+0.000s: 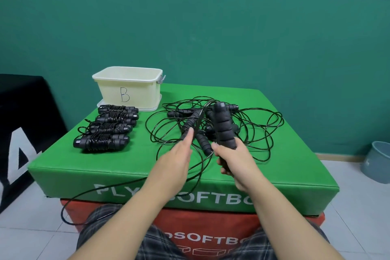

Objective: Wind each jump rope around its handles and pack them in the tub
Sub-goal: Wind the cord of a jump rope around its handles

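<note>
My right hand (234,160) grips a black foam jump-rope handle (224,126) upright above the green box. My left hand (179,154) is stretched out with straight fingers, its tips touching a second black handle (191,122) that lies in the tangle. A heap of loose black ropes (253,124) with more handles spreads over the middle and right of the box. Several wound ropes (107,126) lie in a row on the left. The cream tub (126,88), marked B, stands at the back left on its lid.
The green soft plyo box (285,167) sits on a red one (168,219). One rope loop (69,207) hangs off the front edge toward my lap. A black box (23,112) stands left, a blue-grey bin (377,160) on the floor right.
</note>
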Demonstrator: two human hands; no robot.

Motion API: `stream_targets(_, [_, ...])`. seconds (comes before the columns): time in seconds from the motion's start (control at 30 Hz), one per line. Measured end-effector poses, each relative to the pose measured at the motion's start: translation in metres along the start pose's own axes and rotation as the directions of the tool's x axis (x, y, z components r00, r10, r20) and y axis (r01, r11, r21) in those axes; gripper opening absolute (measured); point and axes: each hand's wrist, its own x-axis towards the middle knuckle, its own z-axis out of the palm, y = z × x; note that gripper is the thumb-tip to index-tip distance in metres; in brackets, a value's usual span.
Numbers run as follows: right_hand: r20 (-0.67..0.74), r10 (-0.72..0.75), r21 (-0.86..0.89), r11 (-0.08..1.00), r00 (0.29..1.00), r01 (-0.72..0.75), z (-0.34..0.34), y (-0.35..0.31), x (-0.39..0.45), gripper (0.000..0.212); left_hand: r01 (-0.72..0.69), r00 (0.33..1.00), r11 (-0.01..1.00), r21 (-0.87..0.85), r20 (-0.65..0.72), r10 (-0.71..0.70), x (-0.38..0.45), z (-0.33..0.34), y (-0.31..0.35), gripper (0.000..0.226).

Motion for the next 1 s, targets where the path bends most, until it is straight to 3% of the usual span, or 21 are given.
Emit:
stream_targets(0.07, [0.035, 0.048, 0.126, 0.991, 0.998, -0.053, 0.005, -0.002, -0.002, 0.018, -0.028, 0.998, 1.000, -0.004, 0.053, 0.029, -0.003, 0.009, 0.006, 0.070])
stream_targets(0.33, [0.044, 0.083, 0.321, 0.943, 0.996, -0.092, 0.017, -0.008, -0.002, 0.008, -0.085, 0.983, 0.996, 0.020, 0.168, 0.080, -0.007, 0.028, 0.011, 0.081])
stream_targets(0.5, [-0.012, 0.049, 0.263, 0.964, 0.999, -0.045, 0.021, -0.001, 0.001, 0.010, -0.114, 0.973, 0.987, 0.112, 0.212, 0.089, -0.007, 0.027, 0.007, 0.067])
stream_targets(0.67, [-0.098, -0.069, 0.039, 0.997, 0.993, 0.073, 0.014, 0.002, 0.001, 0.012, -0.182, 0.941, 0.977, 0.109, 0.306, 0.142, 0.003, 0.007, -0.012, 0.071])
stream_targets(1.0, [-0.050, -0.222, -0.138, 0.967, 0.974, 0.213, -0.008, -0.001, -0.003, 0.014, -0.019, 0.985, 0.995, 0.102, 0.172, 0.001, 0.028, -0.044, -0.080, 0.044])
